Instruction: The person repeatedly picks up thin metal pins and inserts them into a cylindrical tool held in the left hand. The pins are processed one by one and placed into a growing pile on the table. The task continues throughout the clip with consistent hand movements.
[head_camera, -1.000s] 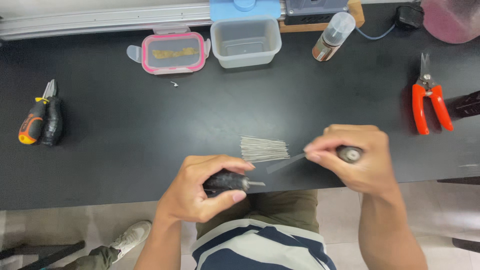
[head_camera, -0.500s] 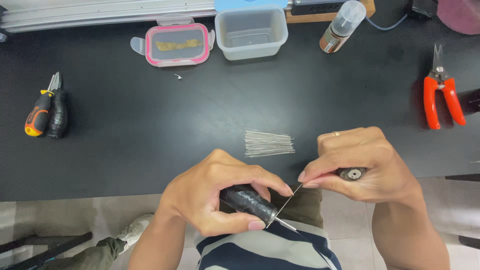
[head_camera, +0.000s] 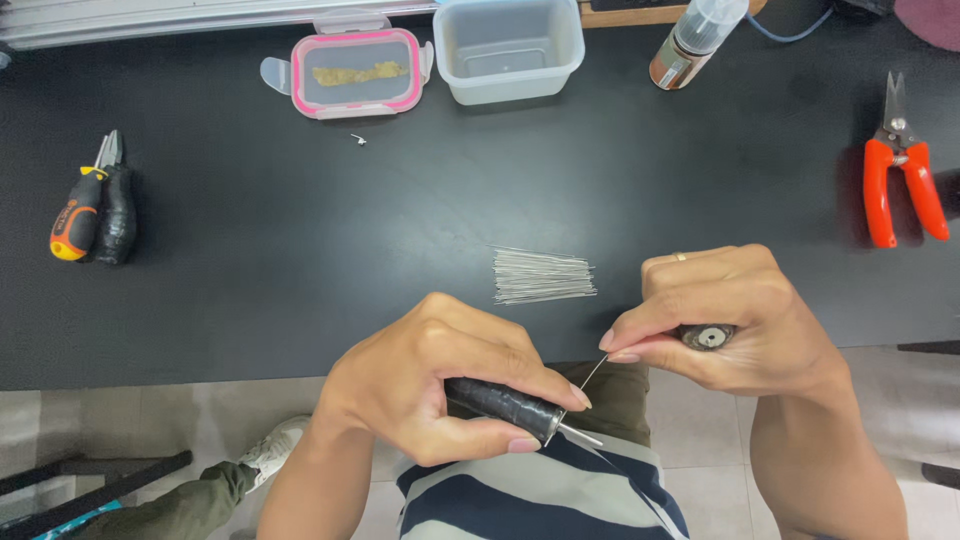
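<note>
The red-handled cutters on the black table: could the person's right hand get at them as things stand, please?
Probably not at once: the right hand pinches a thin wire and grips a small dark cylinder. Bare table separates it from the red-handled cutters.

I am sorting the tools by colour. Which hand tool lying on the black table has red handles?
The cutters at the table's right edge: both handles are red. The tool at the left edge has an orange and black handle instead.

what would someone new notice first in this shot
Both hands at the bottom: the left hand grips a black tool handle while the right hand pinches a thin wire toward its tip. Behind them lies a wire bundle; orange cutters sit far right.
</note>
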